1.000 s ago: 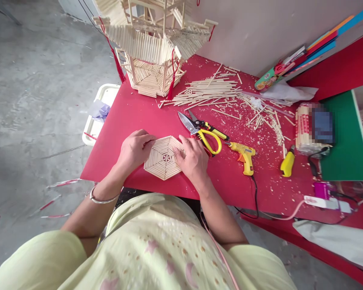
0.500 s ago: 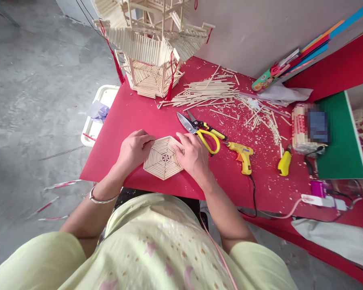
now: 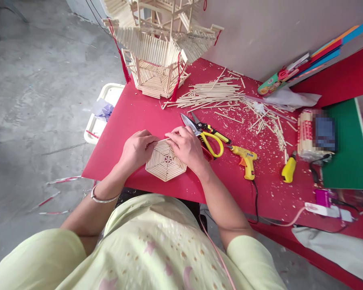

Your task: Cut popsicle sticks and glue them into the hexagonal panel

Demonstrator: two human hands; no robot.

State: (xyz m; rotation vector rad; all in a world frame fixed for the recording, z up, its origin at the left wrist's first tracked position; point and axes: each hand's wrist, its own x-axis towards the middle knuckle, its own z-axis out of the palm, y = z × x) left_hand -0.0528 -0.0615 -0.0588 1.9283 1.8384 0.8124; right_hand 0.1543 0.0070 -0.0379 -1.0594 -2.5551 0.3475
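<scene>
A hexagonal panel of glued wooden sticks (image 3: 167,166), laid in rings about a small open centre, is near the front edge of the red table (image 3: 115,149). My left hand (image 3: 138,148) pinches its upper left edge between thumb and fingers. Over the panel's upper right part, my right hand (image 3: 186,146) is closed with its fingertips on the top edge. Just beyond the right hand lie yellow-handled scissors (image 3: 213,144) and black-and-yellow cutters (image 3: 216,133). A yellow glue gun (image 3: 245,160) rests further right.
A stick pagoda (image 3: 157,48) with red tassels stands at the back left. Loose sticks (image 3: 213,93) and chips spread beside it. To the right are a yellow utility knife (image 3: 288,168), a bundle of sticks (image 3: 305,133) and a power strip (image 3: 326,210). A white bin (image 3: 92,125) stands left.
My right hand has slid up and left along the panel to its top edge. My left hand keeps its hold. The whole view has shifted slightly.
</scene>
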